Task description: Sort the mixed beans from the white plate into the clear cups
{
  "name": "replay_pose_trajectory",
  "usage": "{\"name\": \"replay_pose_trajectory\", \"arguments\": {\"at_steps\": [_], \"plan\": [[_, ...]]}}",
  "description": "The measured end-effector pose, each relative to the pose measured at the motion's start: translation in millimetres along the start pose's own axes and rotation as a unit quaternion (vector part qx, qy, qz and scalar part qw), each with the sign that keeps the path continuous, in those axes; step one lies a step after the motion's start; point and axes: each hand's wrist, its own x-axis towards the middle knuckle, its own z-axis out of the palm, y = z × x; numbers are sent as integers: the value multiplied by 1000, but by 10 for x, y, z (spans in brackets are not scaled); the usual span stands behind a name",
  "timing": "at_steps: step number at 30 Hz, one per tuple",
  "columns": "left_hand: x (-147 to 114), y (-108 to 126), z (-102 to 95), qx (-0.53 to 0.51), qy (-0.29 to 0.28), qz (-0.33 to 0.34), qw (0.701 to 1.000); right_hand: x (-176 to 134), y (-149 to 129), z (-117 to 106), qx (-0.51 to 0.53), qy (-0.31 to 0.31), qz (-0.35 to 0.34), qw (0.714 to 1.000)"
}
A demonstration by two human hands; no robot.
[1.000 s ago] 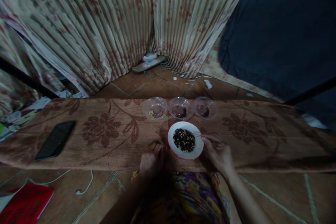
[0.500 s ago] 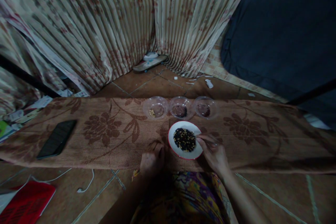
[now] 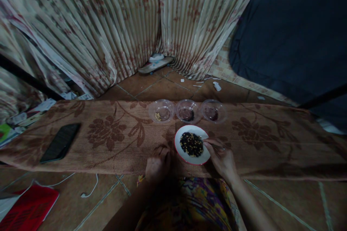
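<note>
My right hand [image 3: 222,160] pinches thin metal tweezers [image 3: 217,146] at the right side of a white plate with a red rim [image 3: 185,158]. Their tip reaches the edge of a pile of mixed black and pale yellow beans [image 3: 191,144] on the plate. My left hand [image 3: 157,162] rests on the cloth left of the plate, its fingers curled in and nothing visible in them. Behind the plate stand three clear plastic bowls in a row: the left bowl [image 3: 166,105] with a few yellow beans, the middle bowl [image 3: 184,104] with black ones, the right bowl [image 3: 210,104] with dark reddish ones.
A brown flowered cloth [image 3: 135,164] covers the long table. A black phone [image 3: 61,142] lies at its left end. Beyond the table are a skateboard [image 3: 155,65] and small white litter on the tiled floor, with striped curtains [image 3: 130,18] behind. A red bag [image 3: 31,207] lies lower left.
The view has shifted very slightly. Both hands, the tweezers and the plate look the same as before.
</note>
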Motion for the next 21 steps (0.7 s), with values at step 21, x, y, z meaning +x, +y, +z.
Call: {"name": "replay_pose_trajectory", "arguments": {"at_steps": [21], "plan": [[0, -15, 13, 1, 11, 7, 1000, -10, 63, 4, -1, 5, 15, 1000]]}}
